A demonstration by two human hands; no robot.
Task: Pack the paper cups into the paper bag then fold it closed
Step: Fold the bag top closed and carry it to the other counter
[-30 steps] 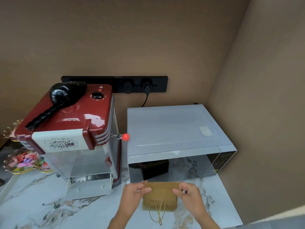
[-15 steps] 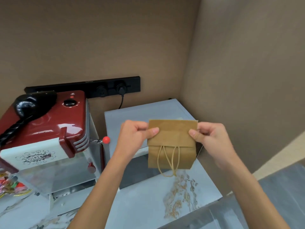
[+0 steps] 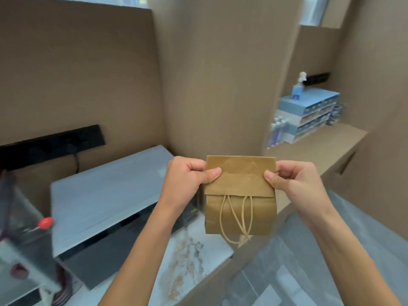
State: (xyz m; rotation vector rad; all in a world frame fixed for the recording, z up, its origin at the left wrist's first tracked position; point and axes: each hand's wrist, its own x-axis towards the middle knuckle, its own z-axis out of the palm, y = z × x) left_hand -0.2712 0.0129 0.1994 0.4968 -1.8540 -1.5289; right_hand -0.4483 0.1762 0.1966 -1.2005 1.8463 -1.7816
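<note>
Brown kraft paper bag (image 3: 240,208) hangs in the air in front of the person, above the right end of a marble-patterned counter (image 3: 189,261). It stands upright, its long axis vertical, with the top folded down toward the camera into a flap that covers the upper part of its face. Two loops of twine handle (image 3: 237,219) dangle from under the flap past the bag's bottom edge. No cups are visible; what the bag holds cannot be seen.

The left hand (image 3: 187,182) pinches the left edge of the folded top, thumb pressed on the front. The right hand (image 3: 295,184) pinches the right edge the same way.

Below and to the left, a grey microwave (image 3: 106,195) sits on the counter, with a black socket strip (image 3: 53,142) on the wall behind it and a blurred appliance with a red knob (image 3: 45,223) at the far left. Brown cardboard walls (image 3: 209,74) enclose the space. Beyond them on the right, a shelf carries blue boxes (image 3: 309,113) and a spray bottle (image 3: 298,87). The floor at lower right is grey.
</note>
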